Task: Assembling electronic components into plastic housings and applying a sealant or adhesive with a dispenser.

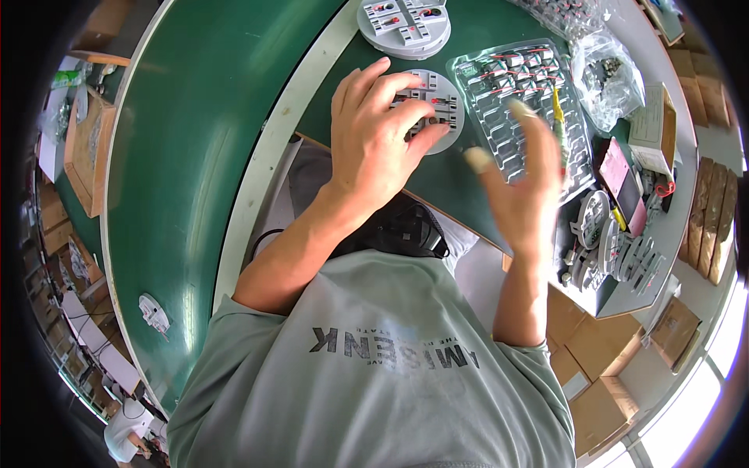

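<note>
A round light-grey plate [451, 103] with small slots and red-marked parts lies on the green table under my left hand [382, 132]. The fingers of that hand are spread and curved over the plate, with the thumb and index tips at its small parts. My right hand [527, 175] is smeared by motion over the near side of a clear plastic tray [499, 129]. Its thumb and index finger stand apart; the other fingers are hidden. Along its right side shows a slim yellow-and-green tool [559, 117], and whether the hand holds it cannot be made out.
Small wired parts [523, 70] fill the tray's far rows. Beyond my left hand is a stack of grey plates [406, 31]. Clear bags [608, 74], an open carton [654, 129] and loose grey pieces [601, 242] lie to the right. A green belt surface [195, 156] runs along the left.
</note>
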Action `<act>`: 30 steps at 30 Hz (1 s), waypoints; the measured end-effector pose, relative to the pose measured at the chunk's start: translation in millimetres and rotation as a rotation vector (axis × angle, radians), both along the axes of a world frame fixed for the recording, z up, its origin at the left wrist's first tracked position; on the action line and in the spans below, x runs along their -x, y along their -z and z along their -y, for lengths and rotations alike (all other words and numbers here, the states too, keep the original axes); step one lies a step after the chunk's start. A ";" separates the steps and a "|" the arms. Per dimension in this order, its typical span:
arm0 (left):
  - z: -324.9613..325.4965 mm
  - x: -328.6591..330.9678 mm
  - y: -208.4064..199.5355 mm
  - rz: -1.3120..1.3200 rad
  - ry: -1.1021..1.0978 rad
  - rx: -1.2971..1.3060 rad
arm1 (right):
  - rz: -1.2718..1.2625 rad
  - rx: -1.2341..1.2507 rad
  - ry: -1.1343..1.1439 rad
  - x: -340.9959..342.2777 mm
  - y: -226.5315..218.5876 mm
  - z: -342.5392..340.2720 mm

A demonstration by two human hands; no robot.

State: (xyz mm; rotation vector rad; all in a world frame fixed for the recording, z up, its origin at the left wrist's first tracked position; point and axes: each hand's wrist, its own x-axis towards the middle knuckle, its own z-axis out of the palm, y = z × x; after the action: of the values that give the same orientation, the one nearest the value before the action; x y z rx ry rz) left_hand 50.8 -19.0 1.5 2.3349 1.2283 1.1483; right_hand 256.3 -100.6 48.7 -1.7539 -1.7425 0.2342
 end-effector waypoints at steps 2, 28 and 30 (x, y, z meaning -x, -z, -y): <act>1.2 -6.3 -0.5 0.010 -0.008 -0.004 | -0.022 -0.008 -0.079 16.7 9.8 -11.0; -10.0 16.1 -4.9 -0.117 0.167 -0.066 | 0.001 -0.022 -0.218 25.5 28.1 -33.5; -1.7 27.6 -9.3 -0.068 0.124 -0.058 | -0.037 -0.044 -0.235 12.0 12.4 -26.0</act>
State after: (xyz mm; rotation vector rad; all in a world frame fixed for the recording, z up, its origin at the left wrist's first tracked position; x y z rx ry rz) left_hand 23.2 -17.4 10.8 2.4734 1.0681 1.0851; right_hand 244.3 -74.6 36.3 -1.5032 -1.9117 0.3237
